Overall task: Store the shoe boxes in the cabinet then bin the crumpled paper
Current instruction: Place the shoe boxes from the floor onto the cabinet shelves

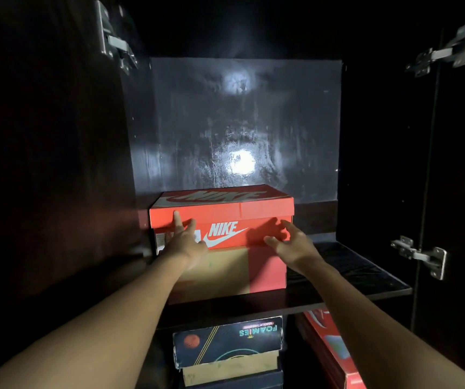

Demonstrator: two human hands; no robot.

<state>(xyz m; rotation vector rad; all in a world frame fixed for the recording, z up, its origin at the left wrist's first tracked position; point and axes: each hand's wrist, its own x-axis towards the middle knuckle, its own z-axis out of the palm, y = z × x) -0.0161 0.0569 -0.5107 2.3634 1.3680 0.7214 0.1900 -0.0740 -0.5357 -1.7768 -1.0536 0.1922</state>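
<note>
Your left hand point(186, 244) lies with straight fingers against the front of the orange Nike shoe box point(253, 213), the fingertips on the lid's front edge near its left corner and curling round nothing. Your right hand point(291, 244) is at the right part of the same front face, fingers spread and straight, thumb low beside the swoosh; it casts a shadow on the cardboard, and you cannot tell for sure whether its tips actually touch. The box sits between your two hands on the dark shelf point(346, 265) inside the cabinet point(186, 122), towards the left side and close to the front edge. Below its printed face, a tan and orange surface point(225, 273) runs down to the shelf, and whether this belongs to the same box or to a second one under it is unclear. Under the shelf you have a stack of three boxes: a dark Foamies box point(225, 342) on top, a tan box point(225, 370) beneath it and a dark blue box point(234, 384) at the bottom. One red box point(331, 352) leans just to their right. Three metal hinges point(447, 53) show on the open doors.
</note>
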